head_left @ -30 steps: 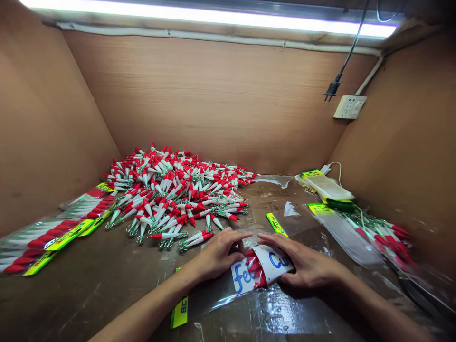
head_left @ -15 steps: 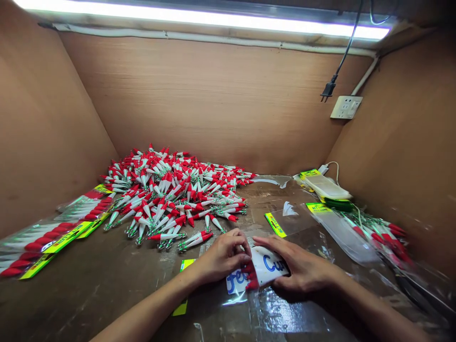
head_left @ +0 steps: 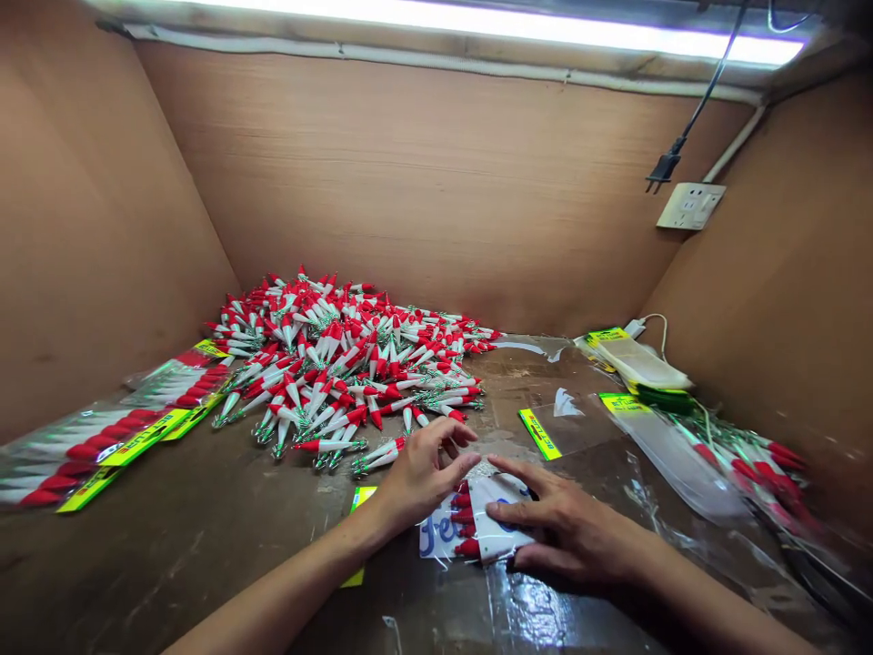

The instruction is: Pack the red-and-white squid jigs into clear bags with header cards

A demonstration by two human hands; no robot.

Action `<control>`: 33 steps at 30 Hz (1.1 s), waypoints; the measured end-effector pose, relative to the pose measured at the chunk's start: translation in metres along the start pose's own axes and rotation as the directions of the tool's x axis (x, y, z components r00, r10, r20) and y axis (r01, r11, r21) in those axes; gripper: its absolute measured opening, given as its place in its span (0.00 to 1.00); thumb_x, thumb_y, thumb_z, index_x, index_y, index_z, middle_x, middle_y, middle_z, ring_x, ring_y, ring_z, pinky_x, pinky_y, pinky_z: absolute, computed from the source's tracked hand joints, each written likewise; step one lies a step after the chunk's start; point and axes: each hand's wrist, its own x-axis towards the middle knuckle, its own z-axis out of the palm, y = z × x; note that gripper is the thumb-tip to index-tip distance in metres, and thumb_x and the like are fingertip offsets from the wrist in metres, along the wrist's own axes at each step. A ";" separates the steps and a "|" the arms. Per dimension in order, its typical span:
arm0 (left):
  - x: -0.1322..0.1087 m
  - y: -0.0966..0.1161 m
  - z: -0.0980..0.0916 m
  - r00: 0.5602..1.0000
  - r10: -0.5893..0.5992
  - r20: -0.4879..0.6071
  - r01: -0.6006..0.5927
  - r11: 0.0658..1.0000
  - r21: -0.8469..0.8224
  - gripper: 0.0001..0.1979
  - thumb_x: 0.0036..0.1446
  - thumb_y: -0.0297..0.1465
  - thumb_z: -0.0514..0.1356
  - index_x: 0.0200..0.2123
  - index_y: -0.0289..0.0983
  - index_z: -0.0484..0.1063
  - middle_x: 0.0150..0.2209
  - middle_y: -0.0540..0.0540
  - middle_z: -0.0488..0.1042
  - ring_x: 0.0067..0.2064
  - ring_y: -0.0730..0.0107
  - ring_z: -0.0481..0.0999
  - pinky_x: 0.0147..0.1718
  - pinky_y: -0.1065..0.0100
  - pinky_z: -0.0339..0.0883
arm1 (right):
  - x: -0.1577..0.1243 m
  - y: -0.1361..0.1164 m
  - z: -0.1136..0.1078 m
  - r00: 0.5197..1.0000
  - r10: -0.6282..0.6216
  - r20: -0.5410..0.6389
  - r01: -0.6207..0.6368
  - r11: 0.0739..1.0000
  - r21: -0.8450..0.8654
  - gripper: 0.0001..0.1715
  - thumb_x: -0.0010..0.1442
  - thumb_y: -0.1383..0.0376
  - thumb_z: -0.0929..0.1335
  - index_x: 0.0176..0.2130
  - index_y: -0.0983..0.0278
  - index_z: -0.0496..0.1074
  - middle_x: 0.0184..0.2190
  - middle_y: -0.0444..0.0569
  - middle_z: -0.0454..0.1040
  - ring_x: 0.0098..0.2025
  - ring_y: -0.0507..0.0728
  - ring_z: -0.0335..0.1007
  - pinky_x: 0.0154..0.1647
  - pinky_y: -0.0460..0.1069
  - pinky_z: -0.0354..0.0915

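Across the back of the brown taped cardboard counter (head_left: 205, 537): big loose heap of red-and-white cone-shaped lures with green tinsel ends (head_left: 341, 364), unpacked, so by my read most of the lot is left. Far left: row of filled clear bags with yellow-green header cards (head_left: 115, 432), red tips lined up, looks like finished output. Right side: stack of empty clear sleeves with yellow-green headers (head_left: 631, 359) plus a loose bunch of lures on clear film (head_left: 743, 459) beside the wall. Centre front: one clear plastic bag with a white card lettered in blue (head_left: 477, 528), lying flat on the counter, a few red lure tips showing at its mouth. Long axis of bag runs roughly left-right, slightly tilted; the yellow-green header end (head_left: 361, 509) points left under the forearm, and the lures inside lie along that axis; which way their tinsel ends face is hidden by the card. Left hand (head_left: 419, 478): fingers partly spread, resting on the bag's upper left edge, not clamped. Right hand (head_left: 566, 532): flat, fingers extended, pressing down on the card's right half. Judgement: this bag is mid-fill or being squared up, not finished.
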 end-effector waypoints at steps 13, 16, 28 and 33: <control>-0.026 0.016 0.009 0.985 0.017 0.174 -0.105 0.855 0.508 0.14 0.62 0.39 0.63 0.47 0.40 0.70 0.46 0.44 0.70 0.47 0.56 0.70 0.46 0.57 0.68 | 0.000 0.011 0.008 0.991 0.112 -0.076 -0.108 0.992 0.058 0.43 0.58 0.52 0.74 0.67 0.55 0.62 0.72 0.59 0.49 0.70 0.70 0.51 0.66 0.65 0.56; -0.026 0.014 0.010 0.976 0.021 0.216 -0.138 0.828 0.544 0.21 0.62 0.39 0.63 0.57 0.44 0.67 0.50 0.43 0.70 0.51 0.52 0.69 0.49 0.53 0.68 | 0.000 0.010 0.006 0.986 0.165 -0.020 -0.164 0.985 0.050 0.52 0.57 0.52 0.74 0.71 0.55 0.51 0.73 0.57 0.46 0.72 0.69 0.46 0.68 0.64 0.53; -0.034 0.005 0.019 0.940 -0.008 0.341 -0.133 0.912 0.388 0.43 0.54 0.42 0.68 0.69 0.47 0.54 0.70 0.39 0.54 0.69 0.45 0.56 0.64 0.44 0.56 | -0.004 0.014 0.012 0.981 0.157 -0.111 -0.154 0.987 0.032 0.55 0.54 0.51 0.75 0.70 0.61 0.52 0.68 0.60 0.58 0.68 0.67 0.56 0.68 0.63 0.54; -0.033 -0.007 0.015 0.946 0.014 0.324 -0.099 0.964 0.246 0.55 0.49 0.41 0.72 0.72 0.45 0.42 0.72 0.35 0.49 0.70 0.46 0.55 0.65 0.46 0.56 | 0.001 0.010 0.007 0.988 0.126 -0.086 -0.124 0.992 0.023 0.51 0.56 0.52 0.75 0.70 0.57 0.55 0.67 0.58 0.60 0.67 0.69 0.57 0.66 0.66 0.55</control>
